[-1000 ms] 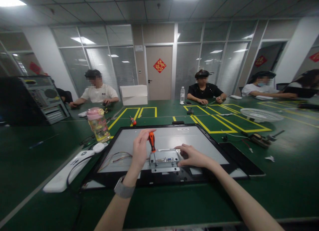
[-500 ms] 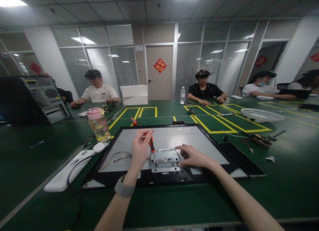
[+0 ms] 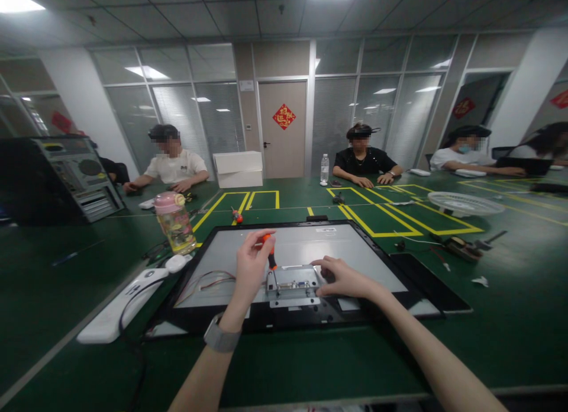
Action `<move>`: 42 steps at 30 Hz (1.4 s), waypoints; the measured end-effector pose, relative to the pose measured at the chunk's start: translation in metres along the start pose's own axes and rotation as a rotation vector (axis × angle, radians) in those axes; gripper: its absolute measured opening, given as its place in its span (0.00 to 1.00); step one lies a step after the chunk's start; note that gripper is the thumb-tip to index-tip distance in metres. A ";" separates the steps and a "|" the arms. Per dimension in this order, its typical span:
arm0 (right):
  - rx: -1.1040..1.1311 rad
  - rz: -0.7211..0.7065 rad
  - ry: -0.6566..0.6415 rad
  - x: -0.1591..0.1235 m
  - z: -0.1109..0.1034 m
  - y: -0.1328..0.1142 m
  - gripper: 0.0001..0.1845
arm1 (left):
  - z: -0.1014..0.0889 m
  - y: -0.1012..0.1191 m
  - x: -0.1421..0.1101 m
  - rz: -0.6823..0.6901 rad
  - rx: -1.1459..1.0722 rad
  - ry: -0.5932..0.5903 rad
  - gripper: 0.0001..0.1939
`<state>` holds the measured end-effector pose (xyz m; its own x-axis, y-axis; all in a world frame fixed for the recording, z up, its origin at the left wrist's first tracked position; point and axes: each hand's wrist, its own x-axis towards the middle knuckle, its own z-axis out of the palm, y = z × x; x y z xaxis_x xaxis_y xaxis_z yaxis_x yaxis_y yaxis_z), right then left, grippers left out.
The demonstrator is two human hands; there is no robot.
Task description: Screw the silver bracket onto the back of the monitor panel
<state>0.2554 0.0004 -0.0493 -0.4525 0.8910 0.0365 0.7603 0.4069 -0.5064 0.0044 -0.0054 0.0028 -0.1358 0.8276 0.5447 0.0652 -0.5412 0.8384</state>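
Observation:
A monitor (image 3: 355,264) lies face down on the green table, its grey back panel bare inside a black frame. At its near middle sits a small metal bracket with ports (image 3: 293,285). My left hand (image 3: 249,266) is closed round an orange-handled screwdriver (image 3: 269,257), whose tip stands on the bracket's left side. My right hand (image 3: 342,278) rests on the bracket's right edge, fingers pressing down on it. Thin coloured wires (image 3: 208,281) run across the panel to the left of my left hand.
A white cover (image 3: 116,306) with a black cable lies left of the monitor, next to a pink-lidded bottle (image 3: 174,222). An open computer case (image 3: 66,178) stands far left. A white fan grille (image 3: 465,204) and tools lie at right. Several people sit across the table.
My left hand has rolled over the screwdriver handle, hiding more of it. The right hand has stayed on the bracket.

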 end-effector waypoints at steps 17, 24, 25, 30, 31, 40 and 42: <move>-0.003 0.013 -0.004 0.000 -0.001 -0.002 0.37 | 0.000 -0.003 0.002 -0.056 -0.062 0.041 0.15; 0.007 0.001 -0.004 0.000 0.000 0.000 0.37 | 0.001 0.000 0.000 0.016 0.021 -0.010 0.11; 0.006 -0.001 -0.003 0.000 0.000 0.000 0.37 | 0.001 -0.001 0.000 0.023 0.037 0.004 0.10; 0.007 -0.007 0.001 0.000 0.001 0.003 0.38 | 0.000 -0.004 0.001 -0.020 -0.029 0.005 0.14; 0.009 -0.005 0.000 0.000 0.001 0.003 0.38 | 0.000 -0.003 0.000 -0.033 -0.055 -0.007 0.15; 0.006 0.007 -0.008 -0.001 -0.001 -0.002 0.37 | 0.000 -0.001 -0.002 0.051 0.029 -0.008 0.10; 0.000 0.012 -0.005 -0.001 -0.002 -0.002 0.37 | 0.000 0.000 -0.001 0.038 0.000 -0.002 0.12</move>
<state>0.2550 -0.0012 -0.0467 -0.4458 0.8947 0.0260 0.7655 0.3961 -0.5071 0.0043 -0.0066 0.0020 -0.1315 0.8064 0.5766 0.0707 -0.5725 0.8168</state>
